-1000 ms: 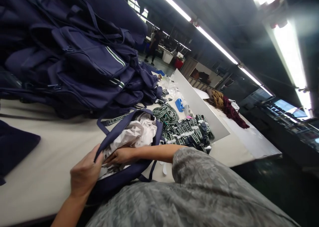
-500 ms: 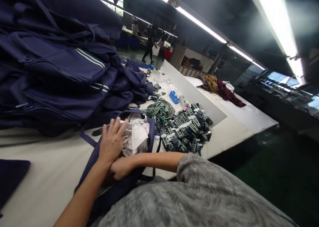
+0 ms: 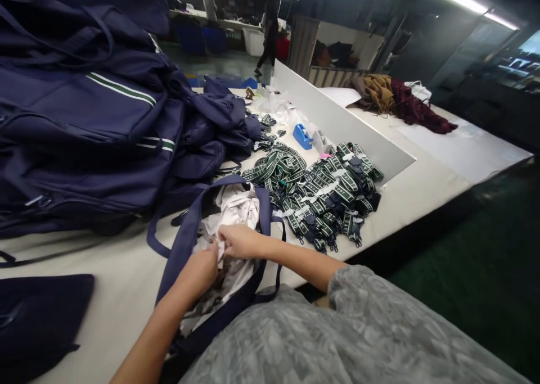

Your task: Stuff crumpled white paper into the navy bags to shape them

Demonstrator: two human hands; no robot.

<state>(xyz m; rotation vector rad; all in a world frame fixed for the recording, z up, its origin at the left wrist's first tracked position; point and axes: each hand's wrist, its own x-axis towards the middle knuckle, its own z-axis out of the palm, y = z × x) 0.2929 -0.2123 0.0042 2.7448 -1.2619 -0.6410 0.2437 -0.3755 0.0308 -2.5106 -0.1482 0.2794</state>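
A navy bag [image 3: 179,266] stands with its mouth open at the table's front edge, close against my body. Crumpled whitish paper [image 3: 238,204] fills it. Over the bag's opening, my left hand [image 3: 205,265] is closed on the paper with its fingertips pinched. My right hand [image 3: 241,241] meets it from the right, also pinching the paper, so both hands almost touch. Part of the paper lies hidden under my hands. Just right of the bag is a heap of green-and-white lettered straps [image 3: 327,195] with dark clips.
Navy bags [image 3: 84,125] are piled high at the left. A dark navy piece [image 3: 42,322] lies at the front left. Behind the straps stand a blue tape dispenser [image 3: 302,136] and a white divider board [image 3: 341,120]. Maroon cloth [image 3: 417,108] lies beyond; a person [image 3: 269,35] walks in the background.
My left hand has gone from spread over the paper to pinching it. My right hand has come up out of the bag's near side onto the paper. The view has tilted down.
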